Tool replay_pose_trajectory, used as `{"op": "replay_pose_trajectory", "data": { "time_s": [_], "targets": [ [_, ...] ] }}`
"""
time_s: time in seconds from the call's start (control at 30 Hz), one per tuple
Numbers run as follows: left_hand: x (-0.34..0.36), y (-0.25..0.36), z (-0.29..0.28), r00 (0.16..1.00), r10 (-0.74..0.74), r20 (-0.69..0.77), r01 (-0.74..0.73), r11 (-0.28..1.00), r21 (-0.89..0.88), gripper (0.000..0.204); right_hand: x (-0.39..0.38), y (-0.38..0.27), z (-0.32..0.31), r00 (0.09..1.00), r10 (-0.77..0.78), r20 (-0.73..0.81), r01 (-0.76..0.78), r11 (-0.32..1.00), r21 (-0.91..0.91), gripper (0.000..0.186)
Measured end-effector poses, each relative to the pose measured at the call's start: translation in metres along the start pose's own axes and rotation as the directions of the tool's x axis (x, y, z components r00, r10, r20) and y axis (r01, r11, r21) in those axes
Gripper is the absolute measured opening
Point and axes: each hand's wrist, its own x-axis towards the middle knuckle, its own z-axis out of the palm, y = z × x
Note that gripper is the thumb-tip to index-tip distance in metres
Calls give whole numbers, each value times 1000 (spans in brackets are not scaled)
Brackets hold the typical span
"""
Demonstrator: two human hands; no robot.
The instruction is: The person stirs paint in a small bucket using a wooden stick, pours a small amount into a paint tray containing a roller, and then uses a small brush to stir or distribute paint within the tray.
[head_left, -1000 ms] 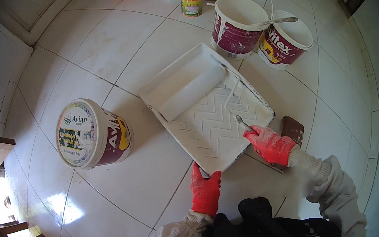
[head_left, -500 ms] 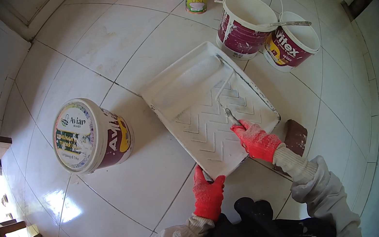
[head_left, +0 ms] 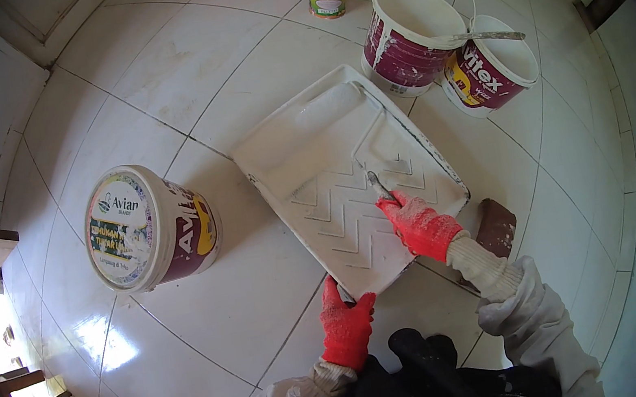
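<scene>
In front of me a white, paint-smeared paint tray (head_left: 362,274) with a ridged slope lies on the tiled floor, tilted to the left. My right hand (head_left: 423,228), in a red glove, is closed round the handle of a paint roller (head_left: 330,106). The roller's paint-covered sleeve lies in the far, deeper end of the tray, and its bent wire frame runs back over the ridges. At the tray's near edge my left hand (head_left: 347,327), also red-gloved, pinches the rim between thumb and fingers. The fingers' undersides are hidden.
A lidded paint bucket (head_left: 154,227) stands left of the tray. Beyond it on the right are two open buckets (head_left: 406,45), (head_left: 488,70), with a paint-crusted stick across their rims. A brown block (head_left: 495,228) lies right of the tray; a small can (head_left: 327,0) stands farther back.
My right hand has moved a little away from me and to the left, pushing the roller farther toward the tray's far end. My left hand keeps its place on the rim.
</scene>
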Motion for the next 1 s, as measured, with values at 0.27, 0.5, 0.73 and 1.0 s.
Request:
{"op": "replay_pose_trajectory", "data": {
  "time_s": [0.27,0.5,0.73,1.0],
  "targets": [
    [1,-5,-1,999,45,-21,-46,999,-22,66,-33,-9,-2,992,100,76,-110,984,143,35],
    [-4,-2,0,999,25,-21,-26,1000,-14,68,-62,-1,-18,988,72,134,-104,963,249,41],
    [-5,-8,-2,996,91,-1,-91,996,-3,69,-84,1,-26,979,-50,199,-41,901,431,36],
    [-7,-4,-6,996,92,18,-94,993,72,64,-96,7,-41,922,-271,277,68,816,574,32]
  ]
}}
